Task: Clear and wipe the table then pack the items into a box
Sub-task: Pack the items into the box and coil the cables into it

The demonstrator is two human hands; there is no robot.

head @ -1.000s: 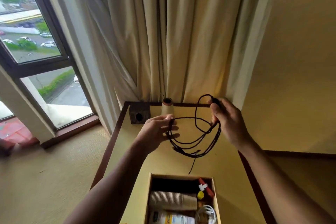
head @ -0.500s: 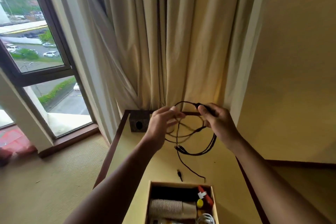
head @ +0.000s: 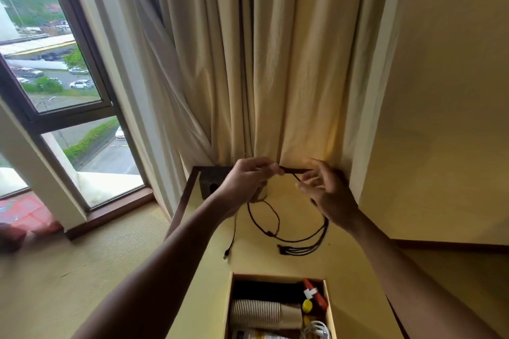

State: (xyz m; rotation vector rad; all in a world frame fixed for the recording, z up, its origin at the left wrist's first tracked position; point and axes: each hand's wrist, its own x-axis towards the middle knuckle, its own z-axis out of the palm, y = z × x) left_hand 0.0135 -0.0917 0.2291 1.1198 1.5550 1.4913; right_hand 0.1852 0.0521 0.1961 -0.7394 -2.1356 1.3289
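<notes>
Both hands are drawing closer together than a half-second ago, up by the back edge of the table (head: pixel 275 267), and the cable (head: pixel 303 239) is now hanging in longer, looser loops beneath them. The left hand (head: pixel 248 181) is pinching the top of the cable between thumb and curled fingers. The right hand (head: pixel 327 192) is nipping the same stretch, a thicker dark end, between thumb and forefinger, with its other fingers fanning loosely apart. Between the two hands the cable is running almost level; below them it is drooping in two loops over the far half of the table, well beyond the box (head: pixel 230 305). One thin end is dangling at the left, and a bundle of several plugs is lying or hanging at the right; I cannot tell whether either is touching the tabletop.

The box is sitting open at the near edge, holding a stack of paper cups (head: pixel 259 314) on its side, a white cord (head: pixel 316 329) and some small red and yellow things. A dark block (head: pixel 208 184) with a round hole is standing at the table's back left corner, just behind the left wrist. Curtains (head: pixel 261 63) are hanging behind the table, and a window (head: pixel 68 91) is showing at the left.
</notes>
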